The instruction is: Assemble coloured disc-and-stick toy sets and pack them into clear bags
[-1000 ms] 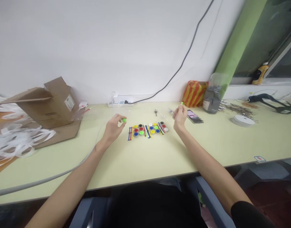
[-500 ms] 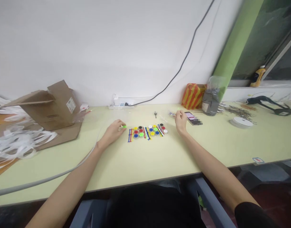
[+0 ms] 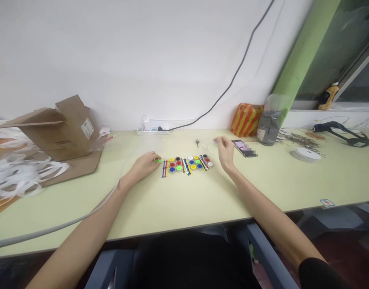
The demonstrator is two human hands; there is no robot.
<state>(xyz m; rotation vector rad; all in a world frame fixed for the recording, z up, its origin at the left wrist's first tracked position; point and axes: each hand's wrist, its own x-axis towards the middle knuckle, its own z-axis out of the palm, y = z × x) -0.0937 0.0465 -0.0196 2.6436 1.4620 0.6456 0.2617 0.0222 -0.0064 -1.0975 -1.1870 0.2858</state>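
Observation:
My left hand (image 3: 143,163) rests on the pale green table (image 3: 178,200), its fingertips pinched on a small green round piece (image 3: 158,160) just left of a cluster of small coloured round caps (image 3: 190,163). Thin coloured sticks (image 3: 164,169) lie along the cluster's left edge and between the caps. My right hand (image 3: 225,151) hovers to the right of the cluster. Its fingers are curled together near some small clear bits (image 3: 216,140); what they hold, if anything, is too small to make out.
A phone (image 3: 243,146) lies right of my right hand. Behind stand a striped orange bag (image 3: 247,119), a clear jar (image 3: 268,120) and a power strip (image 3: 152,129). An open cardboard box (image 3: 64,128), white strips (image 3: 18,176) and a grey hose (image 3: 66,222) are at left.
My left hand has come down to the table with the green piece, close to the caps. My right hand has dropped lower, and the thin green bit it held up no longer shows.

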